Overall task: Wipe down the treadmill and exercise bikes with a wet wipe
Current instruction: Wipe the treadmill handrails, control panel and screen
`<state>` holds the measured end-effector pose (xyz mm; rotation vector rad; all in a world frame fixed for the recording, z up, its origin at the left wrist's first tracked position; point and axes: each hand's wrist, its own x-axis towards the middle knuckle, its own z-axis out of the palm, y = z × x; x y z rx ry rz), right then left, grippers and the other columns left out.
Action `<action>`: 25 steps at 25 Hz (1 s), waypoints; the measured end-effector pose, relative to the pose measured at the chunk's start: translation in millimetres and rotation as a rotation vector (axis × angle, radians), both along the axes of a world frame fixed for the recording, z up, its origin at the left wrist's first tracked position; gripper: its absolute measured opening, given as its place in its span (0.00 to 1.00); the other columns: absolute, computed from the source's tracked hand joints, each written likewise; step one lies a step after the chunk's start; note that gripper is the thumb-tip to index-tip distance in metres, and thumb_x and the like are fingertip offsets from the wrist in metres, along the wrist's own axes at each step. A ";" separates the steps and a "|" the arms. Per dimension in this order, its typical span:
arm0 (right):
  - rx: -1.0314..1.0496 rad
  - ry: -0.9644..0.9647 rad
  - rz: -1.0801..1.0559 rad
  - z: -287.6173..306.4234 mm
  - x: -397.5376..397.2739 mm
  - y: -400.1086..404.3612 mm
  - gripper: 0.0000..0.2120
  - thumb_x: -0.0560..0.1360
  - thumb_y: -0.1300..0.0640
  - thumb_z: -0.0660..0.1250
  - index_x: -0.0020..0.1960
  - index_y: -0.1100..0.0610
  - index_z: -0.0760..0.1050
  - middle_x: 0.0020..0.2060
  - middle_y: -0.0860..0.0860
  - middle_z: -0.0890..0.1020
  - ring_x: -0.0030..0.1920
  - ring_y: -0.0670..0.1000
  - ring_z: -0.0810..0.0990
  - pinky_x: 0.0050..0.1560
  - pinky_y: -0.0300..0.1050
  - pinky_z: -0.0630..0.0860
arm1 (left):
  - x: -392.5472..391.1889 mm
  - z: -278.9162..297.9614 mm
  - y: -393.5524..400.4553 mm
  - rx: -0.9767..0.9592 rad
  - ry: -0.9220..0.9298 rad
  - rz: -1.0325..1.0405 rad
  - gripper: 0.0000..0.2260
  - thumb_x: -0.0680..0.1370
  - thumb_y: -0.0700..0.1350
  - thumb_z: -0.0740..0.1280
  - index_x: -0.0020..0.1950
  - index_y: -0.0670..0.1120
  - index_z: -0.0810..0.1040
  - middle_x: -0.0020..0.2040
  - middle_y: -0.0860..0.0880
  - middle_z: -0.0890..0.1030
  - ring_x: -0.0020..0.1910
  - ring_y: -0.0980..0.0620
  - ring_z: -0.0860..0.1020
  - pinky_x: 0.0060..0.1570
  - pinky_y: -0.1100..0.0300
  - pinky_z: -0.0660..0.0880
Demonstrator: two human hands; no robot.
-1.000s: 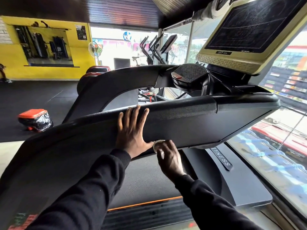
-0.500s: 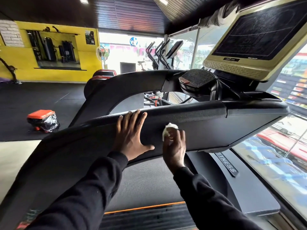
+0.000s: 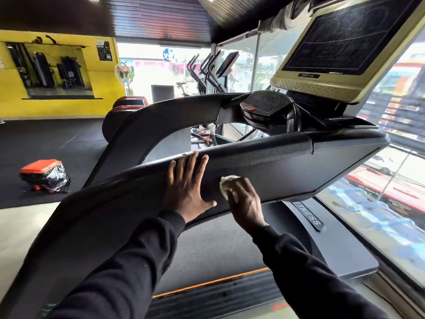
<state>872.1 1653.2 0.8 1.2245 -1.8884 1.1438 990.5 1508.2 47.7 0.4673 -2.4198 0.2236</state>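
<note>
A black treadmill fills the view, its wide side handrail panel (image 3: pixel 287 173) running across the middle. My left hand (image 3: pixel 186 187) lies flat on that panel with fingers spread straight. Just to its right, my right hand (image 3: pixel 245 200) presses a crumpled white wet wipe (image 3: pixel 226 181) against the panel's face, fingers curled over it. Most of the wipe is hidden under the fingers. The treadmill's gold-framed console screen (image 3: pixel 345 42) rises at the upper right, and the belt (image 3: pixel 220 245) lies below my arms.
An orange-lidded bin in a black bag (image 3: pixel 44 174) sits on the dark floor at left. Elliptical machines (image 3: pixel 211 70) stand by the far window. A glass wall (image 3: pixel 391 203) runs close along the treadmill's right side. A yellow wall with a mirror (image 3: pixel 55 70) is far left.
My right hand carried the wipe from the panel's lower edge up its face, then across to the right. My left hand stayed flat on the panel.
</note>
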 end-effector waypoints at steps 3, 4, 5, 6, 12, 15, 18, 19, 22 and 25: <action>-0.228 -0.302 -0.200 -6.6 -1.8 0.2 0.09 0.76 0.57 0.64 0.55 0.55 0.76 0.50 0.52 0.75 0.45 0.53 0.77 0.45 0.40 0.72 | -0.2 -1.1 -2.1 -0.010 0.009 -0.010 0.59 0.57 0.68 0.76 0.80 0.50 0.52 0.79 0.45 0.59 0.75 0.40 0.59 0.74 0.42 0.45; -0.177 -0.289 -0.175 -12.7 4.2 -3.7 0.09 0.76 0.58 0.64 0.55 0.55 0.77 0.50 0.51 0.75 0.45 0.53 0.78 0.45 0.40 0.72 | -0.6 -1.5 -2.0 -0.009 0.011 -0.010 0.58 0.58 0.68 0.76 0.80 0.50 0.53 0.79 0.45 0.58 0.75 0.40 0.59 0.74 0.42 0.46; -0.082 -0.214 -0.113 -22.2 9.8 -4.5 0.09 0.76 0.60 0.64 0.55 0.55 0.77 0.51 0.50 0.75 0.47 0.52 0.78 0.46 0.40 0.74 | -1.1 -2.2 -1.7 -0.007 0.015 -0.009 0.58 0.58 0.68 0.76 0.80 0.50 0.53 0.79 0.45 0.58 0.75 0.40 0.59 0.74 0.41 0.47; 0.001 -0.129 -0.062 -31.2 10.7 -2.0 0.10 0.75 0.62 0.64 0.55 0.55 0.78 0.52 0.50 0.76 0.49 0.51 0.78 0.47 0.42 0.76 | -1.5 -3.0 -1.1 -0.006 0.021 -0.007 0.58 0.58 0.68 0.76 0.80 0.50 0.54 0.79 0.45 0.59 0.75 0.40 0.59 0.74 0.41 0.47; -0.149 -0.268 -0.185 -46.2 6.7 4.3 0.09 0.74 0.63 0.62 0.53 0.53 0.74 0.50 0.49 0.74 0.47 0.55 0.76 0.47 0.50 0.76 | -2.4 -3.7 2.7 -0.011 0.040 0.022 0.56 0.58 0.67 0.76 0.80 0.50 0.56 0.79 0.45 0.60 0.75 0.40 0.60 0.74 0.40 0.50; -0.090 -0.134 -0.087 -49.1 5.3 5.4 0.11 0.72 0.67 0.65 0.48 0.54 0.78 0.50 0.46 0.76 0.48 0.52 0.77 0.49 0.41 0.74 | -3.4 -4.8 4.0 -0.023 0.053 0.040 0.56 0.58 0.67 0.75 0.80 0.49 0.57 0.78 0.45 0.60 0.75 0.40 0.61 0.74 0.39 0.52; -0.248 -0.340 -0.164 -44.7 1.7 -2.0 0.11 0.73 0.67 0.65 0.51 0.55 0.78 0.50 0.41 0.71 0.47 0.53 0.76 0.49 0.40 0.72 | -2.7 -1.3 4.7 -0.030 0.025 0.044 0.55 0.59 0.67 0.75 0.80 0.50 0.56 0.79 0.46 0.59 0.76 0.41 0.59 0.74 0.40 0.51; -0.197 -0.307 -0.129 -49.1 8.5 -7.7 0.11 0.73 0.68 0.65 0.51 0.55 0.78 0.50 0.43 0.72 0.48 0.53 0.76 0.50 0.42 0.72 | -1.3 -0.2 3.5 -0.023 0.011 0.041 0.55 0.59 0.67 0.75 0.80 0.50 0.55 0.79 0.46 0.58 0.76 0.41 0.59 0.74 0.41 0.50; -0.087 -0.232 -0.022 -59.0 16.3 -12.7 0.14 0.71 0.68 0.65 0.52 0.55 0.79 0.50 0.49 0.75 0.48 0.54 0.76 0.48 0.45 0.74 | 6.1 0.8 -1.1 -0.004 -0.012 0.015 0.54 0.61 0.65 0.75 0.80 0.51 0.53 0.79 0.47 0.57 0.76 0.42 0.59 0.74 0.43 0.49; -0.265 -0.494 -0.152 -42.8 16.0 -15.9 0.13 0.74 0.64 0.65 0.57 0.53 0.77 0.50 0.50 0.73 0.45 0.52 0.74 0.45 0.43 0.71 | 14.8 2.5 -12.0 -0.016 -0.012 -0.040 0.52 0.62 0.63 0.76 0.80 0.51 0.55 0.79 0.48 0.57 0.77 0.43 0.59 0.75 0.44 0.51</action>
